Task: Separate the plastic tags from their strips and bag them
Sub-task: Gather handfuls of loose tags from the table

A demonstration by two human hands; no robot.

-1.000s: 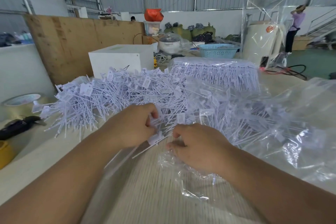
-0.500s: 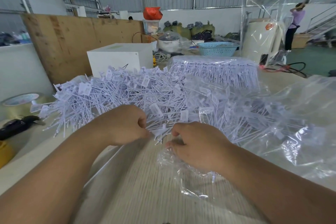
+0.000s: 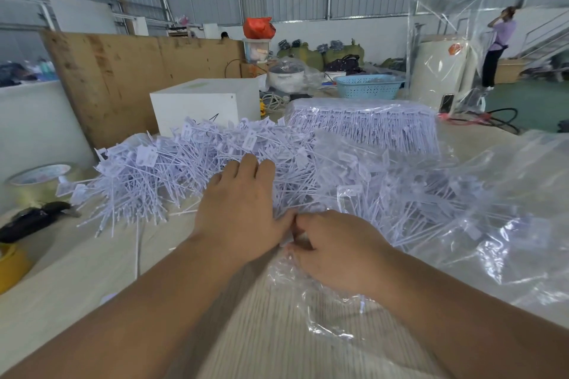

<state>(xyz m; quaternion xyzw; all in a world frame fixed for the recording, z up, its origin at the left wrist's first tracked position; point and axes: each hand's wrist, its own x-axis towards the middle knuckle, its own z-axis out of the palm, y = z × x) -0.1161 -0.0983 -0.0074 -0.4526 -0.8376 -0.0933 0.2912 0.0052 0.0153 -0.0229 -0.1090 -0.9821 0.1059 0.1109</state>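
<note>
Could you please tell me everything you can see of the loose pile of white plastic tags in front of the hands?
The loose pile of white plastic tags is a tangled heap of thin white stems with small flat rectangular heads, pointing every way. It lies on the pale table, before a white box, its right part running under a crumpled clear plastic bag. The left hand rests on it with fingers extended; the right hand is at its near edge.

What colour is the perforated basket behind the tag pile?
Light blue basket, head view.

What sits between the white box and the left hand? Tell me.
In the head view, the heap of loose plastic tags fills the stretch from the white box to the left hand, whose straight fingers rest on it.
</note>
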